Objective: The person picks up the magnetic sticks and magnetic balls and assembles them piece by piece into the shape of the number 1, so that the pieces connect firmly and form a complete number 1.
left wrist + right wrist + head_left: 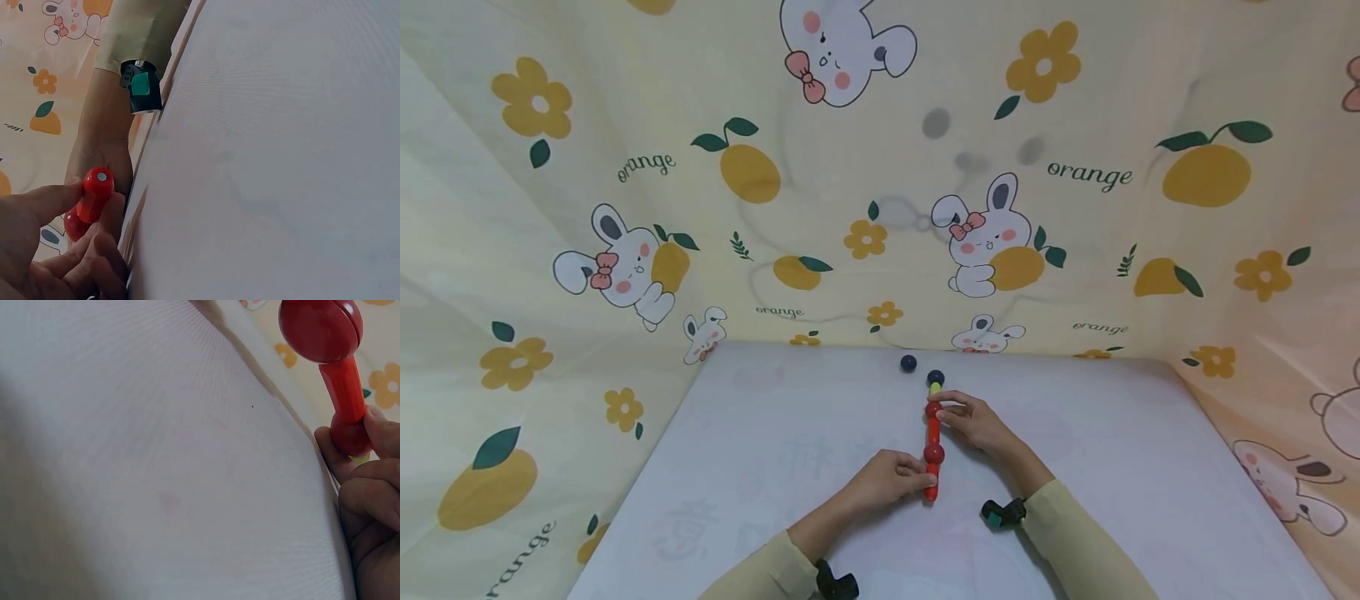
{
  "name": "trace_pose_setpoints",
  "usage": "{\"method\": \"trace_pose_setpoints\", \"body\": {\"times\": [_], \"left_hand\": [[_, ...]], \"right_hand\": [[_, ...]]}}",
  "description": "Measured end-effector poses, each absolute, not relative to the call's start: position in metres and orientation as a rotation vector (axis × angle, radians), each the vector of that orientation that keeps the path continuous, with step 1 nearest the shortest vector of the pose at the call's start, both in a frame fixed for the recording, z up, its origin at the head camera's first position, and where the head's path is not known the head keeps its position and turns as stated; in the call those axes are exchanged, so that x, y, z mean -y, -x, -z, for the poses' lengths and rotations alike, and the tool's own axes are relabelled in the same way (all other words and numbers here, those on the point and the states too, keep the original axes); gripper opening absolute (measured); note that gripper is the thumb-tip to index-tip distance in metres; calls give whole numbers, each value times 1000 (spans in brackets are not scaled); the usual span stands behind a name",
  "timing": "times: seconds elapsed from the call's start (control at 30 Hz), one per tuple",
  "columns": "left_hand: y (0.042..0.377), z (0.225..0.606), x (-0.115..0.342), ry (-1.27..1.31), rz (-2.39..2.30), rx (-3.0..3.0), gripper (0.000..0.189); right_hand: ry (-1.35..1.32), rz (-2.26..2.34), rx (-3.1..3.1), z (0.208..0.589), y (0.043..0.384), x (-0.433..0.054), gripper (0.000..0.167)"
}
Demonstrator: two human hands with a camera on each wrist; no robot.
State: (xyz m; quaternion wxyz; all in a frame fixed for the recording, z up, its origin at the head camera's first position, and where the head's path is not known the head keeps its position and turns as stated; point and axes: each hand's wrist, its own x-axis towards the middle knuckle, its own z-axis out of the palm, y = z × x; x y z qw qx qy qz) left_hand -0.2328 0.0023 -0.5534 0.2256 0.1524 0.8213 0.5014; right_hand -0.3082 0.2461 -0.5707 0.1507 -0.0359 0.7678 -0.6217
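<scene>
Nearest to the person, the left hand (883,482) pinches the near end of the red chain (932,454) between thumb and curled fingers. The chain lies on the white table (760,450), in the middle, and points away from the person. It is made of short red rods and red balls, joined end to end. The right hand (973,421) pinches a ball near the far end, fingers bent around it.

The parts look like smooth hard plastic, light and stiff. I think the joints may bend or come apart, so it is safer to hold the chain at both ends, on the balls.

Further away, a yellow rod (935,388) ends in a dark ball (935,377). Another dark ball (908,362) sits alone near the printed cloth (880,208).
</scene>
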Motion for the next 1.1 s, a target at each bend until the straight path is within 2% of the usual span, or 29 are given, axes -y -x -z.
{"method": "trace_pose_setpoints", "body": {"times": [0.77,1.1], "left_hand": [[228,549,6,-441,-1326,-2365,19],[237,549,15,-515,-1328,-2396,15]], "right_hand": [[116,1790,-2203,572,309,-246,40],[97,1807,-2204,572,309,-244,38]]}}
